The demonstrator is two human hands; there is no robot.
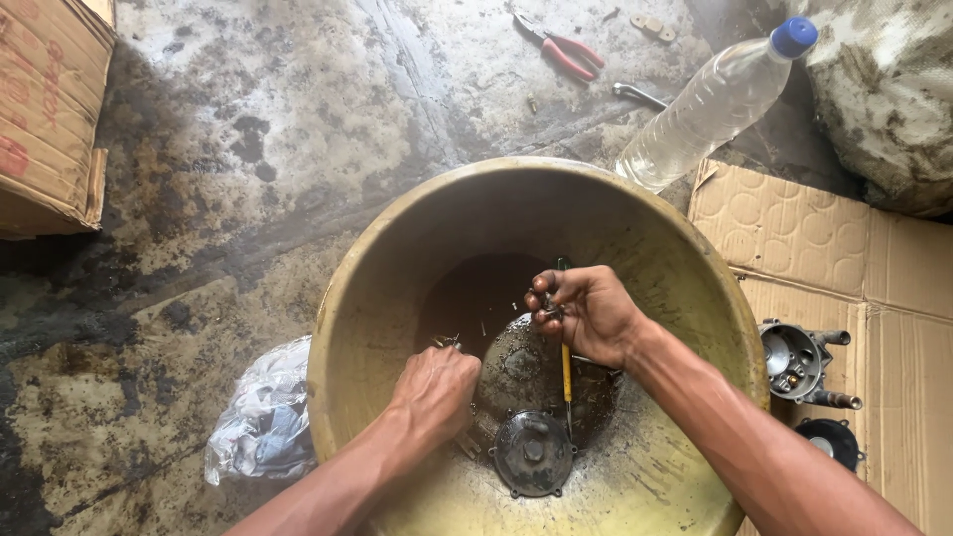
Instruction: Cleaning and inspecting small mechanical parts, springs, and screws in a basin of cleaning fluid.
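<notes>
A large yellowish basin (377, 268) sits on the stained floor with dark oily liquid at its bottom. My left hand (435, 387) reaches into the basin, fingers curled down around small metal parts at the liquid's edge. My right hand (586, 313) is inside the basin too, closed on a small metal part and on a screwdriver (566, 372) with a yellow shaft and green handle tip. A round dark metal cover (534, 452) lies in the basin below both hands.
A clear plastic bottle (710, 104) with a blue cap lies behind the basin. Red-handled pliers (561, 48) and a wrench (638, 95) lie further back. A metal carburettor body (799, 362) rests on flat cardboard (794, 228) at right. A plastic bag (263, 417) lies at left, a cardboard box (50, 109) far left.
</notes>
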